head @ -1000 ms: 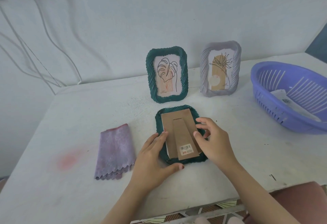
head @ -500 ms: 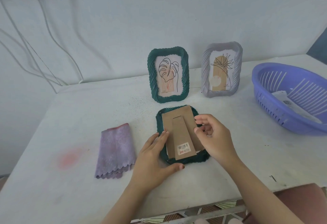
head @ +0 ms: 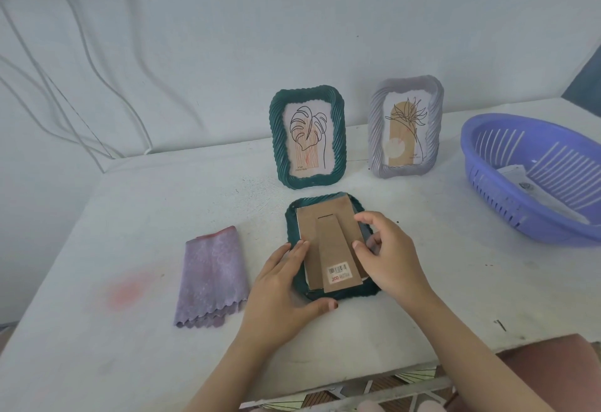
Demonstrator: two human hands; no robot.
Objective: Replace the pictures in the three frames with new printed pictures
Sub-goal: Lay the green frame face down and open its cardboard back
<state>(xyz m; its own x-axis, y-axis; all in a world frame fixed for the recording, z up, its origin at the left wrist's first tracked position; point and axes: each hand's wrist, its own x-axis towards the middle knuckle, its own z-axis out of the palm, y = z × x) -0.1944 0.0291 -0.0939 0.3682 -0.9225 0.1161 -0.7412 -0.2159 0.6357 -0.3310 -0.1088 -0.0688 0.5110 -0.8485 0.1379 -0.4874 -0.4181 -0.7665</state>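
Note:
A dark green frame (head: 294, 236) lies face down on the white table (head: 130, 200). Its brown cardboard backing (head: 328, 242) with a barcode sticker faces up and sits slightly askew, its right edge raised. My right hand (head: 387, 255) pinches that right edge between thumb and fingers. My left hand (head: 283, 285) rests flat on the frame's left and lower rim, fingers on the backing's edge. Behind stand a second green frame (head: 307, 137) with a leaf drawing and a lilac frame (head: 405, 125) with a plant drawing, both upright.
A folded purple cloth (head: 211, 278) lies left of my left hand. A blue slotted basket (head: 533, 177) with printed papers inside sits at the right. White cables hang on the wall at the left. The table's front edge is close to my forearms.
My right hand has moved from the backing's right rim to pinch its edge, and the backing has shifted and lifted a little out of the frame. My left hand has stayed put.

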